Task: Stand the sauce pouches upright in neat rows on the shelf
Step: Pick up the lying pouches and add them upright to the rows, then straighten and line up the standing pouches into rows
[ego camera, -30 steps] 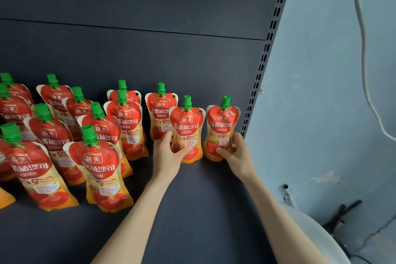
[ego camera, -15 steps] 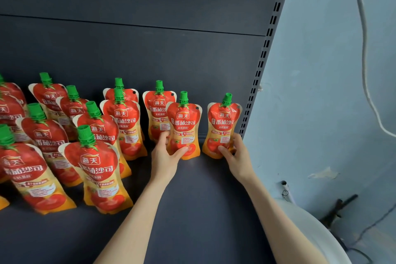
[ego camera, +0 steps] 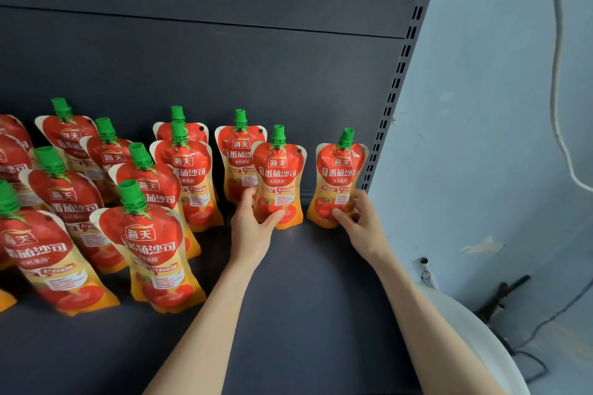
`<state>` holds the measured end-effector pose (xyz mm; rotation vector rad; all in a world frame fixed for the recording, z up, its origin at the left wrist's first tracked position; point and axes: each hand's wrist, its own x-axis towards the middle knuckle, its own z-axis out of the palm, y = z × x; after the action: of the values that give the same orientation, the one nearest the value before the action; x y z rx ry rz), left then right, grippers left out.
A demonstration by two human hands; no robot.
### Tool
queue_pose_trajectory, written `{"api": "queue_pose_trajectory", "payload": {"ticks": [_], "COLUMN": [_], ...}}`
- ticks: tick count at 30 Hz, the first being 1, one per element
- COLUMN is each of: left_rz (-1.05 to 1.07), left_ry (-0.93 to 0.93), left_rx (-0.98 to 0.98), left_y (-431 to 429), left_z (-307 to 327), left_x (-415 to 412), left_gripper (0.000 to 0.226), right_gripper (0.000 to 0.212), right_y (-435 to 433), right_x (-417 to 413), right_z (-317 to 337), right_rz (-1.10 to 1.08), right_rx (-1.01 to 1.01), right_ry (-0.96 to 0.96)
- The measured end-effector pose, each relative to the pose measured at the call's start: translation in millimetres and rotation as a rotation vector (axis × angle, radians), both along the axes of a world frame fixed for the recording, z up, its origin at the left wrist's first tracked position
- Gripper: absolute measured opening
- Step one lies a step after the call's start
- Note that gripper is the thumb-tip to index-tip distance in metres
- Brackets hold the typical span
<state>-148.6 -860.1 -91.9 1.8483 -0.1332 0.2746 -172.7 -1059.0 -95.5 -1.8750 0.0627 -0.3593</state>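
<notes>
Several red-and-orange tomato sauce pouches with green caps stand upright on the dark shelf [ego camera: 305, 282]. My left hand [ego camera: 248, 228] grips the lower part of one pouch [ego camera: 278, 176], thumb across its front. That pouch stands just in front and right of another pouch [ego camera: 239, 157] near the back panel. My right hand [ego camera: 361, 223] pinches the bottom of the rightmost pouch [ego camera: 340, 176], which stands by the slotted upright. Rows of pouches [ego camera: 150, 244] fill the shelf's left half.
The dark back panel [ego camera: 224, 67] rises behind the pouches. A slotted metal upright [ego camera: 396, 80] bounds the shelf on the right, with a pale blue wall [ego camera: 497, 138] and a hanging cable beyond. A white round object [ego camera: 475, 346] sits at the lower right.
Both hands have stayed on the same two pouches. The gap between those two pouches has widened a little, and the view has shifted slightly right.
</notes>
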Motion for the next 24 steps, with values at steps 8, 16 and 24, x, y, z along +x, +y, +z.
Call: {"api": "queue_pose_trajectory", "payload": {"ticks": [8, 16, 24], "left_rz": [0.068, 0.053, -0.049], "left_ry": [0.023, -0.183, -0.372], "left_rx": [-0.009, 0.243, 0.348], "left_y": [0, 10, 60], "left_z": [1, 19, 70], "left_x": [-5, -63, -178], "left_gripper": [0.068, 0.033, 0.018], "right_gripper": [0.047, 0.024, 0.014], "right_y": [5, 19, 72], "right_x": [-12, -61, -165], "right_z": [10, 34, 64], "right_rz": [-0.072, -0.222, -0.151], "right_rx": [-0.022, -0.191, -0.418], "right_ry": [0.062, -0.001, -0.204]}}
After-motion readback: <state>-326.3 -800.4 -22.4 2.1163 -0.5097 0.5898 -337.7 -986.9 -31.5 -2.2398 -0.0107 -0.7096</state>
